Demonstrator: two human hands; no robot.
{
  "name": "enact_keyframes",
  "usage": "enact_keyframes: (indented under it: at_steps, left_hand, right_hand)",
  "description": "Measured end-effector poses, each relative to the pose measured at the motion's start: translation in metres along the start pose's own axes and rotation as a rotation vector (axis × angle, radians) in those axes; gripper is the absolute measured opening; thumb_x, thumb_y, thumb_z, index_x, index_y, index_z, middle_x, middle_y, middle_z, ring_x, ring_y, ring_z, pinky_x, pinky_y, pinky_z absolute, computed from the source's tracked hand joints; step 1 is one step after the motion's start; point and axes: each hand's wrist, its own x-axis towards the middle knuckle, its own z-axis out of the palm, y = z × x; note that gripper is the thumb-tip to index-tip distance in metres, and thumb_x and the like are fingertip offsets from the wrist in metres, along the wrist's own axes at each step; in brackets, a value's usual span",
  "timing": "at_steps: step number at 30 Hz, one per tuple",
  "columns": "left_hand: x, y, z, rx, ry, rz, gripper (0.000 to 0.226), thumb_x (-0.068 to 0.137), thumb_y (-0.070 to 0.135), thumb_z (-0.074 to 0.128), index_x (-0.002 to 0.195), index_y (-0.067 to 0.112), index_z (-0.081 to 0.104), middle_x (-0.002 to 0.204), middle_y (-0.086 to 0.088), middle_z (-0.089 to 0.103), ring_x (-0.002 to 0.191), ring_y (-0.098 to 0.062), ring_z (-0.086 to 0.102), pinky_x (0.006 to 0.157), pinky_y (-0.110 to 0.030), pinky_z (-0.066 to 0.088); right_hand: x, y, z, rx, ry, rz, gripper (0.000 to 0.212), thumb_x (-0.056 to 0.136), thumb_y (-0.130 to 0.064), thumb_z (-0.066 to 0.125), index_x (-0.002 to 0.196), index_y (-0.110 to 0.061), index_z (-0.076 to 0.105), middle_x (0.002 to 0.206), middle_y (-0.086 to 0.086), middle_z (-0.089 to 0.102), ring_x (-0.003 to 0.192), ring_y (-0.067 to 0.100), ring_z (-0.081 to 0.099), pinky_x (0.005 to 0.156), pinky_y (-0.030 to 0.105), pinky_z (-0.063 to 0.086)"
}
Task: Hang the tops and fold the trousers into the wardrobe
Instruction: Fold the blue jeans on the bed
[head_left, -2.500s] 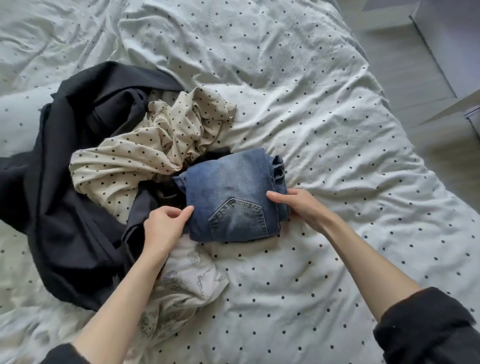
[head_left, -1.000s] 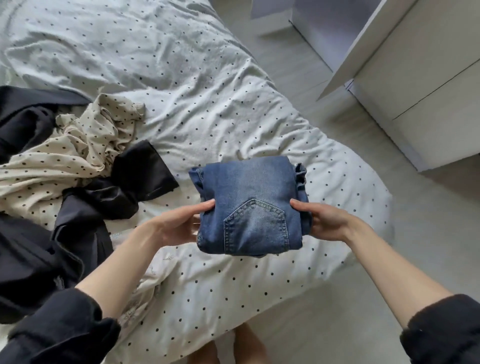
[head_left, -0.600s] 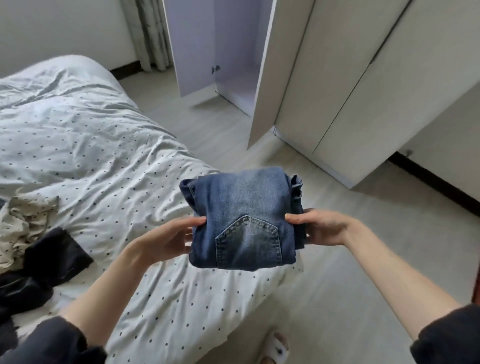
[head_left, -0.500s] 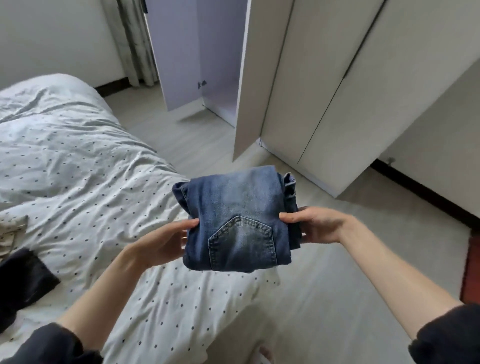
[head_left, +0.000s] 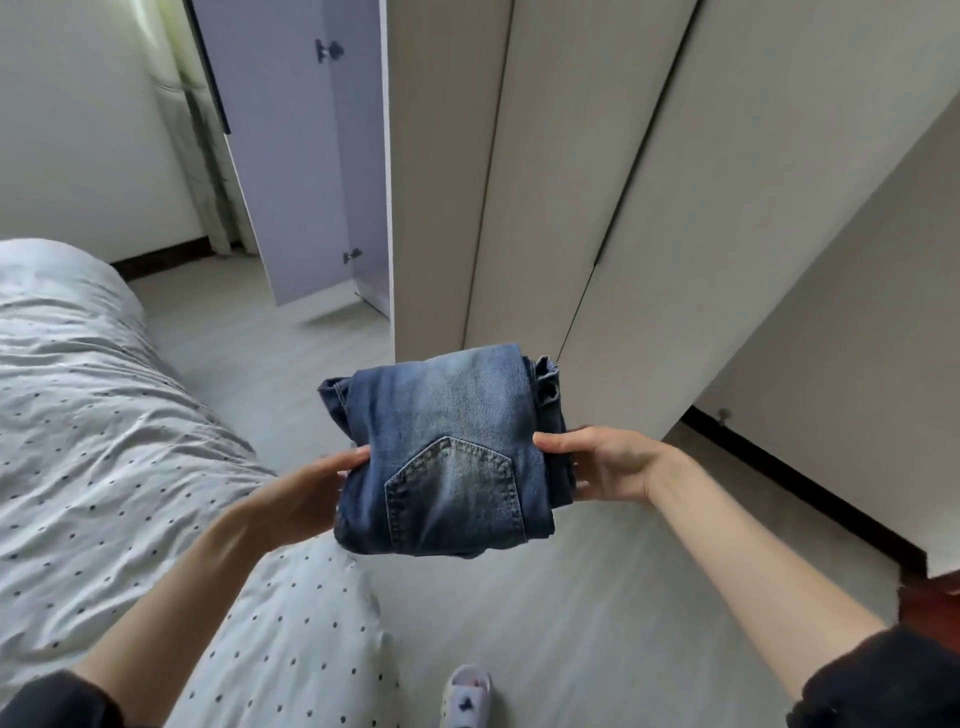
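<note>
I am looking at the wardrobe filling most of the upper view, its pale panels standing tall in front of me, with one door swinging open at the far end so that the lilac inside face is showing; what is stored behind it I cannot tell from here. To my left the bed is lying under its dotted cover, wrinkled, and the part I am seeing is carrying no clothes. The pale floor is running between bed and wardrobe, and a slipper is showing at the bottom edge. In the middle, the folded jeans are hanging in the air well above the floor, near the closed panels and not touching them, back pocket facing up, folded into a compact, fairly square packet. My left hand is gripping the left edge, thumb lying on top and the fingers hidden beneath, and my right hand is gripping the right edge in the same way, thumb over the denim. Judging the progress: these trousers are looking fully folded and are travelling to the cupboard, so what remains for them is carrying them round to the open door and setting them on a shelf. Whether any tops are hanging yet, or how many garments are waiting, I cannot say from this view.
</note>
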Motion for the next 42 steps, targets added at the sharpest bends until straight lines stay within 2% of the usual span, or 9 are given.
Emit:
enact_keyframes:
  at_steps: [3,5,8,17,23,27,31,35,42]
  left_hand:
    - [0.040,0.031,0.000,-0.033,0.097,0.040,0.055,0.064,0.037,0.084,0.108,0.008,0.070,0.115,-0.015,0.067,0.100,-0.028,0.066,0.082,-0.037,0.055]
    - [0.068,0.055,-0.006,-0.029,0.161,0.063,0.047,0.078,0.032,0.070,0.116,0.005,0.063,0.120,-0.018,0.063,0.107,-0.031,0.061,0.097,-0.045,0.047]
    - [0.099,0.088,-0.020,-0.037,0.259,0.099,0.072,0.064,0.035,0.078,0.124,0.003,0.057,0.132,-0.023,0.053,0.123,-0.039,0.044,0.113,-0.054,0.024]
    - [0.130,0.194,-0.084,-0.121,0.437,0.225,0.066,0.068,0.034,0.075,0.124,0.003,0.057,0.130,-0.027,0.050,0.114,-0.035,0.044,0.112,-0.054,0.021]
    - [0.126,0.263,-0.146,-0.128,0.585,0.343,0.042,0.079,0.032,0.070,0.115,0.010,0.065,0.115,-0.021,0.057,0.101,-0.032,0.051,0.102,-0.050,0.033]
    - [0.112,0.297,-0.189,-0.130,0.678,0.428,0.056,0.071,0.038,0.076,0.116,0.007,0.064,0.115,-0.021,0.059,0.105,-0.033,0.051,0.103,-0.052,0.034]
    - [0.095,0.327,-0.245,-0.137,0.777,0.474,0.061,0.063,0.041,0.083,0.112,0.009,0.067,0.116,-0.019,0.061,0.108,-0.033,0.054,0.105,-0.052,0.033]
    - [0.088,0.366,-0.316,-0.122,0.796,0.460,0.059,0.060,0.041,0.084,0.108,0.009,0.070,0.109,-0.017,0.066,0.101,-0.030,0.060,0.095,-0.046,0.042]
    - [0.104,0.487,-0.462,-0.107,0.737,0.414,0.042,0.072,0.028,0.074,0.107,0.005,0.069,0.115,-0.024,0.061,0.107,-0.035,0.055,0.106,-0.051,0.031]
  right_hand:
    - [0.031,-0.035,-0.030,0.016,0.022,-0.016,0.051,0.055,-0.033,0.077,0.100,-0.012,0.065,0.101,0.006,0.067,0.091,0.019,0.063,0.077,0.032,0.052]
    - [0.056,-0.071,-0.048,0.001,0.010,-0.008,0.043,0.058,-0.034,0.076,0.095,-0.015,0.066,0.096,0.002,0.068,0.090,0.016,0.062,0.077,0.030,0.051]
    - [0.091,-0.124,-0.069,-0.049,-0.016,-0.019,0.033,0.060,-0.035,0.074,0.087,-0.019,0.066,0.089,-0.002,0.068,0.085,0.013,0.061,0.077,0.029,0.049]
    - [0.213,-0.278,-0.075,-0.213,-0.216,-0.062,0.038,0.054,-0.042,0.079,0.085,-0.024,0.065,0.091,-0.004,0.066,0.087,0.011,0.059,0.075,0.027,0.044]
    - [0.307,-0.371,-0.032,-0.237,-0.390,-0.111,0.044,0.055,-0.046,0.080,0.092,-0.024,0.068,0.094,-0.003,0.070,0.082,0.012,0.066,0.076,0.031,0.047]
    - [0.359,-0.429,0.014,-0.284,-0.490,-0.136,0.035,0.060,-0.050,0.078,0.085,-0.026,0.074,0.097,-0.003,0.072,0.086,0.013,0.067,0.098,0.038,0.042]
    - [0.411,-0.486,0.068,-0.408,-0.574,-0.104,0.037,0.063,-0.049,0.075,0.091,-0.027,0.068,0.103,-0.003,0.065,0.096,0.015,0.058,0.092,0.034,0.038]
    - [0.470,-0.534,0.110,-0.457,-0.600,-0.085,0.050,0.064,-0.045,0.075,0.106,-0.023,0.058,0.110,0.000,0.058,0.102,0.017,0.054,0.088,0.032,0.040]
    - [0.569,-0.631,0.170,-0.377,-0.528,-0.124,0.055,0.063,-0.042,0.075,0.111,-0.020,0.058,0.117,0.005,0.058,0.107,0.020,0.054,0.101,0.036,0.041]
